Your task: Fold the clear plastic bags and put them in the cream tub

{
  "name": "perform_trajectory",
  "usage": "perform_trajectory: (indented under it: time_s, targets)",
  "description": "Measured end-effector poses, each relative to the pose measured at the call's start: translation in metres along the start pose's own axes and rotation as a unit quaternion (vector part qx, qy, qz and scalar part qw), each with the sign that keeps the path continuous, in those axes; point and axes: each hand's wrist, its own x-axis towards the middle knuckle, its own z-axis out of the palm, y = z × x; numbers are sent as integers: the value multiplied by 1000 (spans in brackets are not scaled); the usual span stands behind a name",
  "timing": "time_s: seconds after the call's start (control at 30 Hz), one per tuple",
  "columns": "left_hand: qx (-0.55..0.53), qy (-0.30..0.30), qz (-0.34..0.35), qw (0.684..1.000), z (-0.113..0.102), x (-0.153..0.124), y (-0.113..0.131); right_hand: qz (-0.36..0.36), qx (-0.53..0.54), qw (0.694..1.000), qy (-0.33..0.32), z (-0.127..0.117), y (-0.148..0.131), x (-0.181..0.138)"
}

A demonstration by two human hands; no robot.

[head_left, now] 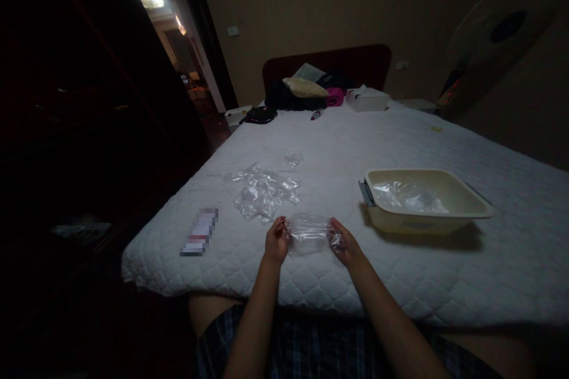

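Between my two hands a clear plastic bag [310, 228] is stretched out just above the bed's near edge. My left hand [277, 240] is closed on one end of it, and my right hand [345, 241] grips the other end, where the plastic bunches up. Beyond my left hand lies a loose pile of crumpled clear plastic bags [263, 192], with one small piece [294, 159] apart from it. To the right of my right hand stands a cream plastic bin [427, 224] with grey handles. More clear plastic [409, 198] lies inside it.
A white quilted mattress cover [329, 142] spreads over the bed. A blurred-out flat object [200, 233] rests near its left edge. At the headboard [382, 62] are a pillow [305, 87], dark cloth and a white box [367, 99]. A fan [507, 26] stands at right.
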Motion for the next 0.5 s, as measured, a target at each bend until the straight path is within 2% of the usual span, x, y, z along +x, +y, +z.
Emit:
perform_trajectory:
  time_s: [0.17, 0.3, 0.4, 0.5]
  targets:
    - [-79, -38, -5, 996, -7, 6, -2, 43, 113, 992, -47, -5, -6, -2]
    - [-28, -76, 19, 997, -5, 5, -9, 53, 170, 977, -120, -9, -8, -5]
    - [44, -93, 39, 994, 2, 0, -13, 79, 124, 977, -155, -10, -9, -8]
    - [98, -103, 49, 989, 8, -5, -13, 82, -2, 985, -155, -10, -9, -11]
